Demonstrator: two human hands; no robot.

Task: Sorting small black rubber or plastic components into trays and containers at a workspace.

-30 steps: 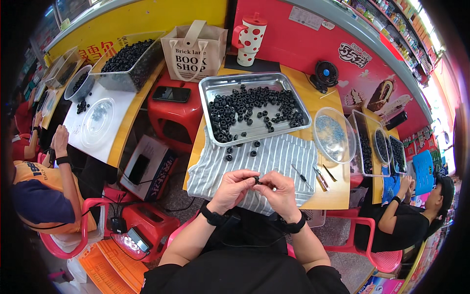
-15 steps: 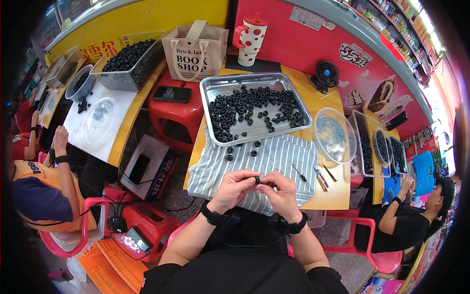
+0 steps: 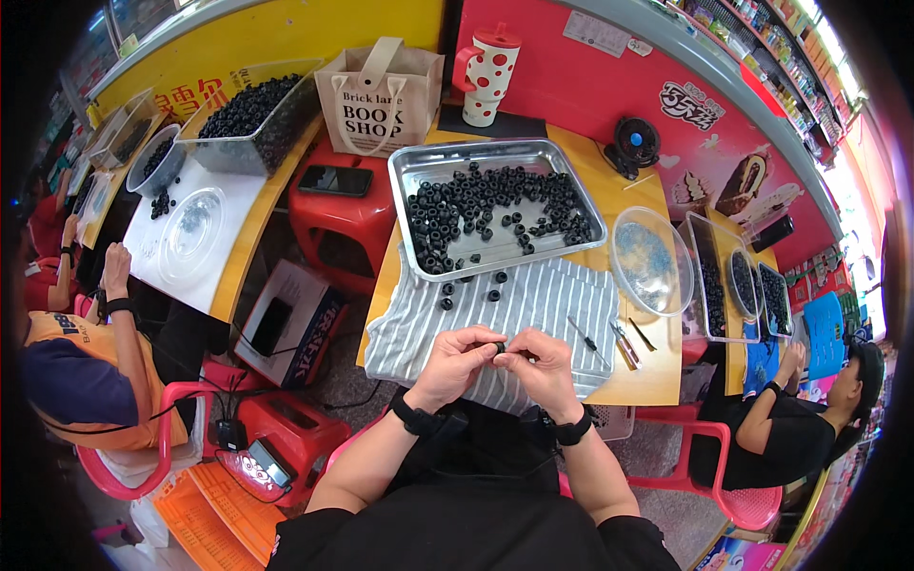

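Observation:
Over the near edge of a grey-and-white striped cloth (image 3: pixel 543 300), my left hand (image 3: pixel 451 366) pinches a small black ring-shaped part (image 3: pixel 500 348) between thumb and fingers. My right hand (image 3: pixel 545 373) is closed in a pinch right beside that part. Whatever its fingertips hold is too small to make out. Several similar black parts (image 3: pixel 494 295) lie loose on the cloth. Beyond them stands a metal tray (image 3: pixel 490 253) with many more black parts inside. To the right are a thin pointed tool (image 3: pixel 590 345), a second slim tool (image 3: pixel 625 348) and dark tweezers (image 3: pixel 642 335).
A round clear plastic dish (image 3: pixel 674 297) with tiny bluish pieces sits right of the tray. Behind are a small black fan (image 3: pixel 635 146), a dotted tumbler (image 3: pixel 488 81) and a canvas bag (image 3: pixel 379 95). A red stool (image 3: pixel 333 214) holds a phone. People work at tables on both sides.
My right fingers have shifted slightly at the black part, which shows a little differently between the hands. My left hand keeps its grip. The tray and tools have not moved.

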